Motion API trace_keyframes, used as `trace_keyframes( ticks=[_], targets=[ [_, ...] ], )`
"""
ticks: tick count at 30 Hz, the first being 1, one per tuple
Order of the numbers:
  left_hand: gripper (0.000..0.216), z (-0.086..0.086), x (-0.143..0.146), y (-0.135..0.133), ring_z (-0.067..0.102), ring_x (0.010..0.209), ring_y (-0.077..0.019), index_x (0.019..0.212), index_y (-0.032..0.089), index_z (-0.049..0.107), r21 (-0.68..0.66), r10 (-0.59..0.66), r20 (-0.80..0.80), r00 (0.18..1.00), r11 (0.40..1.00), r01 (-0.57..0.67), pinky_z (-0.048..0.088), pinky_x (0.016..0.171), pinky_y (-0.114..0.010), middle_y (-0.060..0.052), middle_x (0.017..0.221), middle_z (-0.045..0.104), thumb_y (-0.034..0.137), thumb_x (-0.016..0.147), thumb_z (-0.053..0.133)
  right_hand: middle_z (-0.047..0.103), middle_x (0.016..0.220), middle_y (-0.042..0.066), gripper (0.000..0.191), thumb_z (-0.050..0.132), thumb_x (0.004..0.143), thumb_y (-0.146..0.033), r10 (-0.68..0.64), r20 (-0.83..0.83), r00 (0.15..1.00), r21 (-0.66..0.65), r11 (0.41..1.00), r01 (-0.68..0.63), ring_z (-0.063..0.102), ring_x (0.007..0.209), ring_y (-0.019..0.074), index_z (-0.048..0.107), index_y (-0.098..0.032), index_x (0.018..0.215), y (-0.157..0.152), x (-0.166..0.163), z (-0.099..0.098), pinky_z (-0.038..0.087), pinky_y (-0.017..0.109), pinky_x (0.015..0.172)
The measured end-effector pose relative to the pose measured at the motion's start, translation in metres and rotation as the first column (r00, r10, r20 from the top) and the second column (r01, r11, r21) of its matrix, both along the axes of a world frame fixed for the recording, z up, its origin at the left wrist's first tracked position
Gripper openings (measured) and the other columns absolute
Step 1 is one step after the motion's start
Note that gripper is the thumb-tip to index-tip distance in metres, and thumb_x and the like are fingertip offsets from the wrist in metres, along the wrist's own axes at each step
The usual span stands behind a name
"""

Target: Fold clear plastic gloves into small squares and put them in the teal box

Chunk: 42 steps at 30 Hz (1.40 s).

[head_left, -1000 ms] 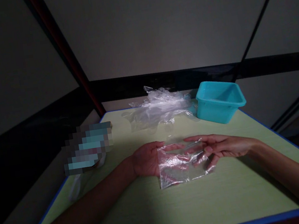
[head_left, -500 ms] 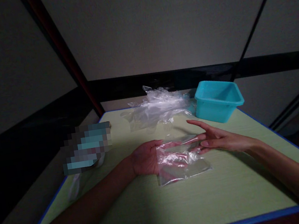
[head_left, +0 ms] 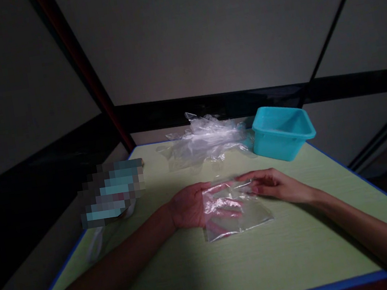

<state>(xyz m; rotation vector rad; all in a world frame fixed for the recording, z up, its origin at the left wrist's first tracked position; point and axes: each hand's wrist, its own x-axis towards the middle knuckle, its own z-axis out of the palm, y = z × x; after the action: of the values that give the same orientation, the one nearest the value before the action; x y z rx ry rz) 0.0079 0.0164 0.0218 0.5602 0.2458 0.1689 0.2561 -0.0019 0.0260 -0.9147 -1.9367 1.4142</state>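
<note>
A small clear plastic bag (head_left: 238, 216) lies spread just above or on the middle of the table, its surface wrinkled and shiny. My left hand (head_left: 190, 207) is palm up with fingers spread; they show through the film, and whether they are inside the bag or beneath it I cannot tell. At the bag's upper right edge, my right hand (head_left: 274, 184) has its fingers drawn together against the thumb, closed on the plastic. The fingertips are partly blurred.
A heap of clear plastic bags (head_left: 207, 140) lies at the back of the pale green table (head_left: 170, 284). Right of it stands a turquoise basin (head_left: 277, 147). A pixelated flat object (head_left: 115, 190) is at the left edge, with a white strap (head_left: 97, 242) beside it.
My right hand's raised index finger has come down, and its spread fingers have closed at the bag's upper right edge. My left hand and the bag have hardly moved.
</note>
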Motion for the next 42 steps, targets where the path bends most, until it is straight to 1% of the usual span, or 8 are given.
trace_keyframes(
  ticks=[3, 9, 19, 23, 27, 30, 35, 42],
  targets=[
    [0.054, 0.001, -0.001, 0.000, 0.042, 0.114, -0.0328, 0.135, 0.021, 0.016, 0.024, 0.016, -0.002, 1.000, 1.000, -0.016, 0.032, 0.084, -0.054, -0.016, 0.124, 0.045, 0.033, 0.085, 0.034, 0.062, 0.086, 0.005, 0.038, 0.055, 0.079, -0.024, -0.014, -0.024, 1.000, 0.000, 1.000, 0.014, 0.056, 0.073, 0.0125, 0.050, -0.014, 0.115, 0.000, 0.000, -0.002, 0.045, 0.028, 0.066],
    [0.058, 0.005, -0.001, -0.001, 0.040, 0.116, -0.0329, 0.136, 0.021, 0.014, 0.113, 0.041, 0.024, 0.999, 0.993, -0.043, 0.027, 0.089, -0.050, -0.014, 0.129, 0.040, 0.034, 0.084, 0.036, 0.062, 0.093, 0.006, 0.038, 0.057, 0.078, -0.022, -0.049, -0.075, 0.996, 0.005, 0.999, 0.050, 0.058, 0.082, 0.0146, 0.050, -0.015, 0.115, -0.004, -0.002, 0.002, 0.046, 0.028, 0.069],
    [0.063, 0.006, 0.001, -0.003, 0.031, 0.123, -0.0290, 0.136, 0.017, 0.014, 0.228, 0.099, 0.075, 0.992, 0.967, -0.114, 0.018, 0.097, -0.042, -0.015, 0.133, 0.036, 0.032, 0.082, 0.043, 0.062, 0.092, 0.003, 0.037, 0.059, 0.076, -0.021, -0.055, -0.107, 0.993, 0.005, 0.998, 0.056, 0.059, 0.082, 0.0125, 0.052, -0.019, 0.112, -0.006, -0.006, 0.003, 0.047, 0.025, 0.071],
    [0.067, 0.006, -0.001, -0.003, 0.032, 0.123, -0.0272, 0.134, 0.015, 0.020, 0.259, 0.175, 0.050, 0.983, 0.948, -0.182, 0.015, 0.100, -0.040, -0.015, 0.130, 0.040, 0.033, 0.078, 0.051, 0.062, 0.090, 0.003, 0.036, 0.059, 0.076, -0.021, -0.068, -0.109, 0.992, 0.010, 0.998, 0.070, 0.059, 0.082, 0.0121, 0.053, -0.020, 0.112, -0.006, -0.006, 0.002, 0.048, 0.025, 0.072],
    [0.065, 0.003, -0.002, -0.002, 0.034, 0.122, -0.0244, 0.129, 0.014, 0.029, 0.308, 0.302, -0.010, 0.953, 0.908, -0.284, 0.020, 0.101, -0.038, -0.013, 0.126, 0.045, 0.027, 0.073, 0.058, 0.062, 0.089, 0.004, 0.035, 0.057, 0.077, -0.023, -0.125, -0.056, 0.991, 0.045, 0.991, 0.128, 0.059, 0.079, 0.0125, 0.053, -0.018, 0.111, -0.004, -0.008, -0.003, 0.048, 0.026, 0.069],
    [0.062, 0.002, -0.002, -0.001, 0.042, 0.117, -0.0238, 0.125, 0.011, 0.035, 0.371, 0.478, -0.086, 0.874, 0.830, -0.417, 0.027, 0.098, -0.035, -0.014, 0.121, 0.051, 0.020, 0.069, 0.061, 0.062, 0.091, 0.005, 0.035, 0.057, 0.076, -0.025, -0.188, -0.031, 0.982, 0.063, 0.980, 0.190, 0.059, 0.078, 0.0137, 0.054, -0.016, 0.109, -0.002, -0.011, -0.007, 0.049, 0.028, 0.071],
    [0.068, 0.005, -0.003, -0.003, 0.053, 0.106, -0.0226, 0.129, 0.012, 0.027, 0.540, 0.730, -0.155, 0.665, 0.626, -0.562, 0.037, 0.091, -0.032, -0.015, 0.117, 0.054, 0.014, 0.070, 0.061, 0.063, 0.090, 0.007, 0.036, 0.057, 0.075, -0.026, -0.246, -0.016, 0.969, 0.107, 0.963, 0.247, 0.059, 0.082, 0.0163, 0.054, -0.013, 0.108, 0.000, -0.015, -0.009, 0.049, 0.031, 0.075],
    [0.070, -0.004, -0.004, 0.004, 0.063, 0.082, -0.0197, 0.128, 0.012, 0.031, 0.876, 0.902, -0.134, 0.411, 0.302, -0.376, 0.047, 0.069, -0.028, -0.009, 0.096, 0.065, 0.020, 0.065, 0.061, 0.063, 0.092, 0.009, 0.033, 0.056, 0.074, -0.027, -0.298, -0.001, 0.955, 0.173, 0.940, 0.294, 0.059, 0.084, 0.0178, 0.056, -0.013, 0.105, 0.004, -0.014, -0.013, 0.050, 0.031, 0.073]
  ],
)
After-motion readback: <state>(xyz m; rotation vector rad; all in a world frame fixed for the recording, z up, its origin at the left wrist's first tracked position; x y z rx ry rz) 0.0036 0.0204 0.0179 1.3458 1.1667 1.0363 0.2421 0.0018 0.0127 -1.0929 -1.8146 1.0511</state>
